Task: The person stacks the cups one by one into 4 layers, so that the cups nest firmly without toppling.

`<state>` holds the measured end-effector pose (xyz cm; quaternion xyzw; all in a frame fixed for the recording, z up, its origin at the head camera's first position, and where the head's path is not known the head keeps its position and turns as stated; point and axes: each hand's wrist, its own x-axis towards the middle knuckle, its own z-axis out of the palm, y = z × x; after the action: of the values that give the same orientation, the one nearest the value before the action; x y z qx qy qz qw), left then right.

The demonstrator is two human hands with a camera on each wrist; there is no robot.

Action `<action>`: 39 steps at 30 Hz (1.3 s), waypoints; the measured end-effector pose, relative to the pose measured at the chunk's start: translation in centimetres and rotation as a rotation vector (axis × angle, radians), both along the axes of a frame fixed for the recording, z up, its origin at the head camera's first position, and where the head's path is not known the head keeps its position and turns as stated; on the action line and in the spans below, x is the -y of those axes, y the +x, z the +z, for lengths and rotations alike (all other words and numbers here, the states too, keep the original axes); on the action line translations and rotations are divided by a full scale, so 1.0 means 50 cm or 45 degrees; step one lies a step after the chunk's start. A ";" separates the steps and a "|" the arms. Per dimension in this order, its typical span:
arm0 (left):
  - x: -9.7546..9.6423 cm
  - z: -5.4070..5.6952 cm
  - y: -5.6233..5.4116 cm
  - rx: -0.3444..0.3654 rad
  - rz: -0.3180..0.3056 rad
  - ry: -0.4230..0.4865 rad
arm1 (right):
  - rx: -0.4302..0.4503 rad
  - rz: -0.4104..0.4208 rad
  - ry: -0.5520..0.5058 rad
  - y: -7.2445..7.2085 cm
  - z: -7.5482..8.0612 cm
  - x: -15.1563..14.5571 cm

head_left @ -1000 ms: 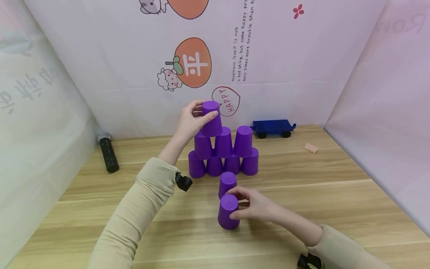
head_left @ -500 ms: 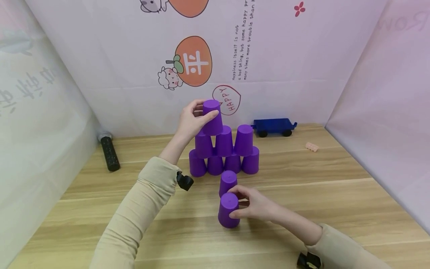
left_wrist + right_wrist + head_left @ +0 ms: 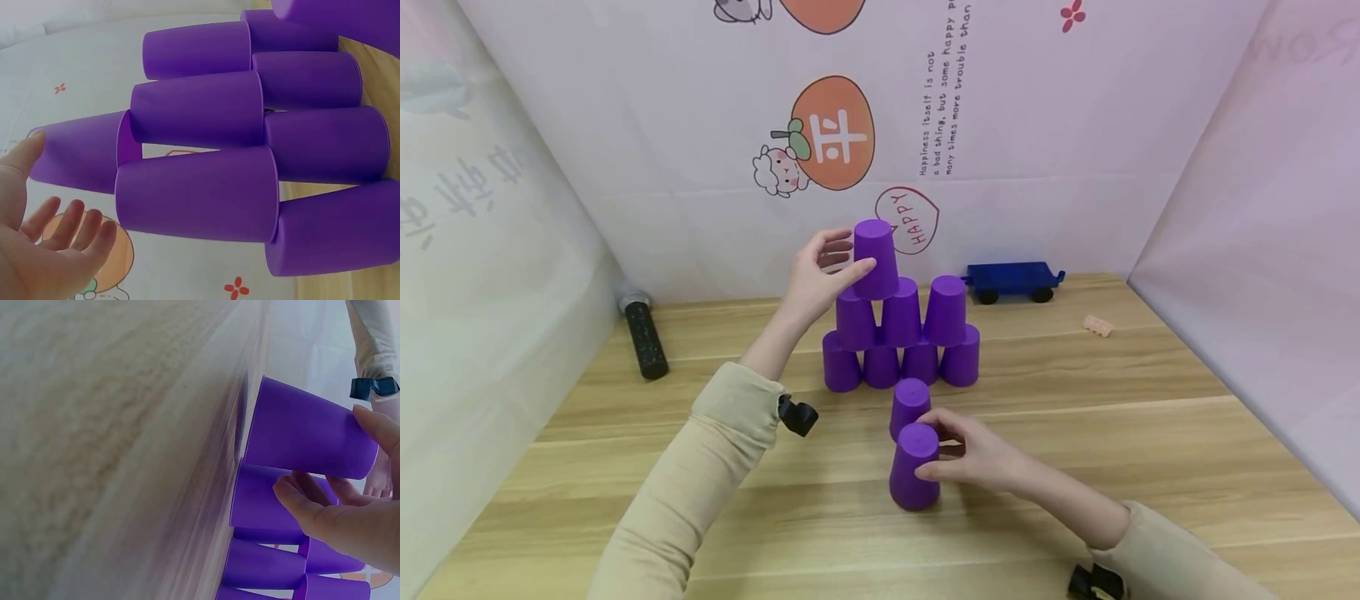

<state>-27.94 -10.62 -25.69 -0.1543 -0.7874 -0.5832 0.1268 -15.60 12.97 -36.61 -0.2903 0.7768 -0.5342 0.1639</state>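
An upside-down purple cup [image 3: 876, 265] stands on the second row of a cup pyramid, over the gap between its left and middle cups. My left hand [image 3: 822, 273] is beside it, fingers spread away from its side and thumb [image 3: 32, 147] right at its surface near the closed end. With thumb and fingers, my right hand [image 3: 973, 454] grips another purple cup [image 3: 914, 475], upside down and slightly tilted close over the table. Just behind that one is a further upside-down purple cup [image 3: 910, 408], partly covered by the right fingers.
The pyramid's bottom row of purple cups [image 3: 960, 358] rests on the wooden table [image 3: 820, 517]. A blue toy wagon [image 3: 1011, 280] is at the back right, near a small pink block [image 3: 1097, 326]. At the left lies a black microphone [image 3: 646, 337]. White printed cloth [image 3: 1037, 108] encloses the table.
My left hand has let go of the top cup and drawn slightly left and down; the cup stays on the pyramid. The right hand's cup has tilted and shifted slightly right.
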 end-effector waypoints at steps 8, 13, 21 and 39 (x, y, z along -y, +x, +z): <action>0.028 -0.014 0.027 -0.199 0.035 0.251 | 0.013 -0.105 0.062 -0.001 0.005 -0.019; 0.048 -0.036 0.053 -0.185 0.043 0.300 | -0.009 -0.185 0.068 0.000 0.013 -0.040; 0.071 -0.086 0.093 0.004 0.042 0.261 | -0.050 -0.373 0.002 0.004 0.031 -0.071; 0.010 -0.206 0.157 0.141 -0.212 0.105 | -0.322 -0.674 -0.208 -0.025 0.125 -0.147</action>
<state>-20.07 -11.14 -36.00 -0.1816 -0.7531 -0.6311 0.0404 -16.85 20.34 -30.36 -0.1543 0.7941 -0.5788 -0.1028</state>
